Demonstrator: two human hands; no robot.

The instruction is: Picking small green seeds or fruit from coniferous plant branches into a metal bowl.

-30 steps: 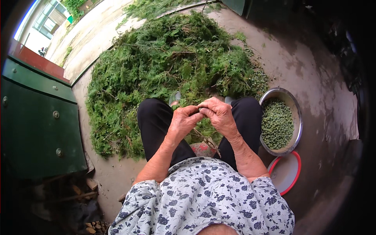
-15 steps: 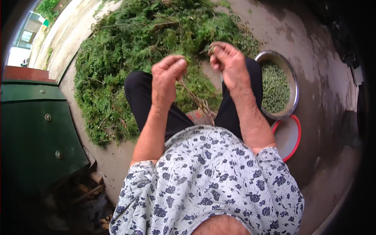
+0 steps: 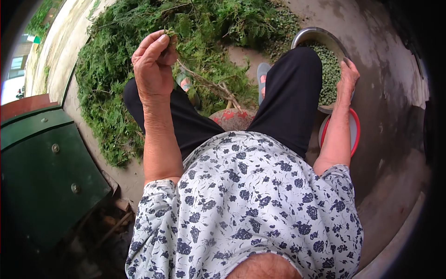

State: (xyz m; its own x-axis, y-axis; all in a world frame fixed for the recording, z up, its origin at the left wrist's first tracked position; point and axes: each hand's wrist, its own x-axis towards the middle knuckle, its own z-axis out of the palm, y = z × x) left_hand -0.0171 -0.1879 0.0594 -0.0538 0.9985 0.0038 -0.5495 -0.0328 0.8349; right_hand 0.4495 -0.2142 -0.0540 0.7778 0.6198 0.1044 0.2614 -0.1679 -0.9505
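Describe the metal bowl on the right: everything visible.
The metal bowl looks round and wide, with a shiny silvery rim and a tan-looking inner wall. It sits upright on the floor, holding many small green berries. The right knee hides part of its left side. The right hand overlaps its right edge; whether it touches is unclear. A red-rimmed basin lies just nearer the person.

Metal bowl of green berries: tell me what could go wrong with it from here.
The right hand is at the right rim of the metal bowl; pressing hard there might tip it and spill the green berries. The right knee overlaps the bowl's left side in this view, so shifting that leg could knock it, though I can't tell whether they touch.
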